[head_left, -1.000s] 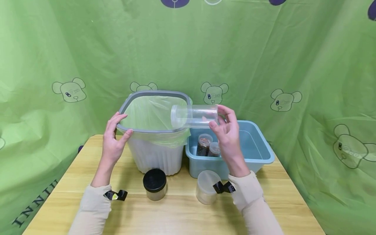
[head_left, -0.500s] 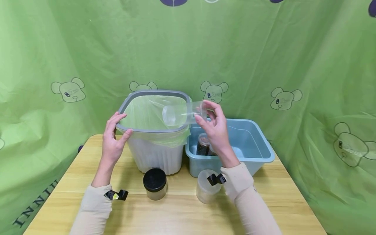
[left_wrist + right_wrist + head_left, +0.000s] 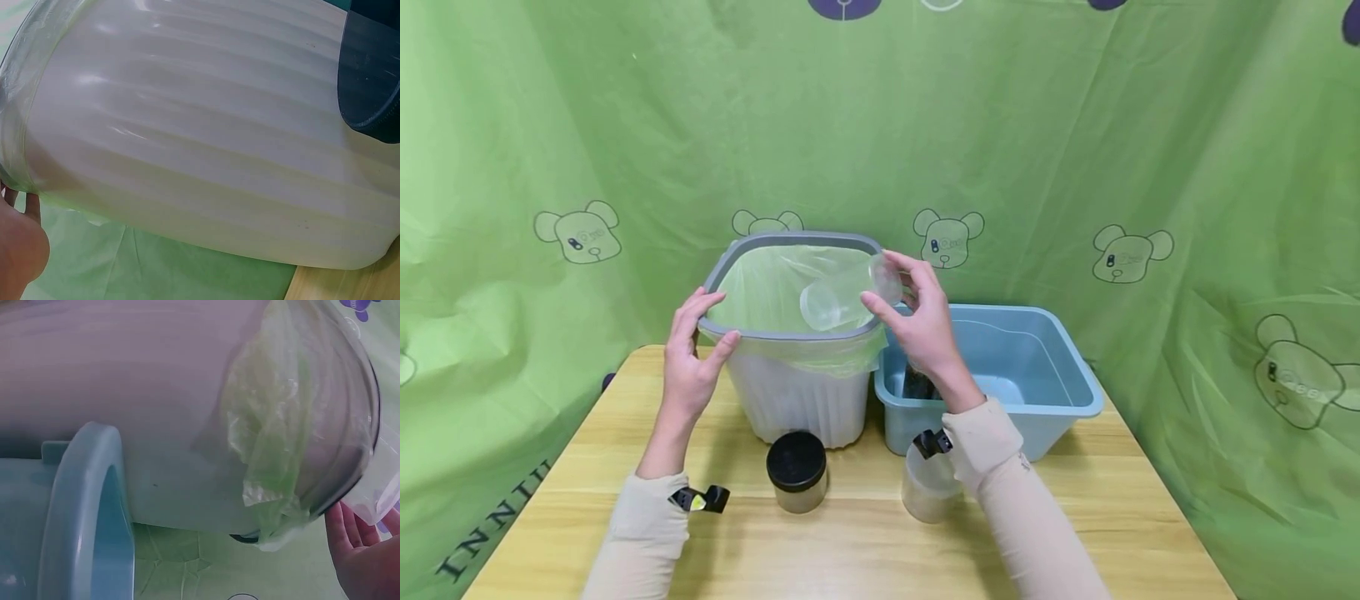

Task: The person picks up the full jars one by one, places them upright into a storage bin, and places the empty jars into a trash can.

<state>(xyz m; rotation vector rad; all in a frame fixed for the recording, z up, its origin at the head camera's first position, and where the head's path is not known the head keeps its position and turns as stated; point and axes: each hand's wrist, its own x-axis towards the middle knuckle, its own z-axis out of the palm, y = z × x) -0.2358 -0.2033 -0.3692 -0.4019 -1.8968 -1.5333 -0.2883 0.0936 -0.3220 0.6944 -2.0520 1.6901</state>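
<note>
A white trash bin (image 3: 808, 404) with a grey rim and a pale green liner stands on the table. My left hand (image 3: 691, 367) grips its left side, fingers over the rim and thumb at the front. In the left wrist view the hand (image 3: 22, 250) shows beside the ribbed bin wall (image 3: 187, 137). My right hand (image 3: 925, 321) holds a clear plastic jar (image 3: 823, 304) by its base end, over the bin's right rim. The jar tilts down to the left, mouth end within the opening. In the right wrist view, fingers (image 3: 350, 534) reach the jar (image 3: 382, 481) past the rim.
A light blue basin (image 3: 1052, 358) stands right of the bin, close against it. A dark-filled jar (image 3: 917, 385) sits inside, partly hidden by my right arm. In front stand a black-lidded jar (image 3: 797, 471) and a frosted-lidded jar (image 3: 928, 492). Behind hangs a green curtain (image 3: 880, 125).
My right hand has moved left with the clear jar, from above the basin's edge to the bin's right rim. The jar now tips further down into the opening. My left hand has stayed put.
</note>
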